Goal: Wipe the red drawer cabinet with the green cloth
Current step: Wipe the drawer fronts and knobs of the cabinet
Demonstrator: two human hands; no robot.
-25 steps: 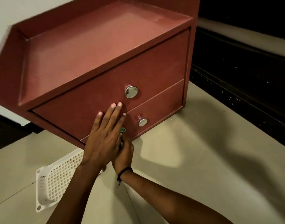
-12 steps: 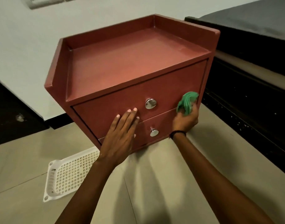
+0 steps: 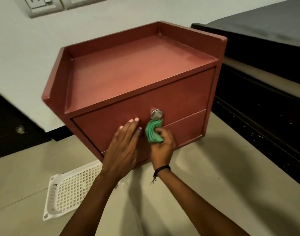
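The red drawer cabinet (image 3: 135, 70) stands on the floor in the middle of the head view, with a rimmed top and two drawer fronts. My left hand (image 3: 123, 149) lies flat with fingers spread on the drawer fronts at the lower left. My right hand (image 3: 163, 147) grips the folded green cloth (image 3: 153, 131) and presses it against the front just under the upper drawer's silver knob (image 3: 156, 114). The lower drawer's knob is hidden behind my hands.
A white perforated plastic basket (image 3: 71, 188) lies on the beige floor (image 3: 231, 167) beside the cabinet's lower left corner. A white wall with switch plates (image 3: 43, 5) rises behind. Dark furniture (image 3: 265, 65) runs along the right.
My right hand swept the green cloth from the cabinet front's right edge leftward to under the upper knob. My view pulled back, so the cabinet looks smaller. The left hand stays on the front.
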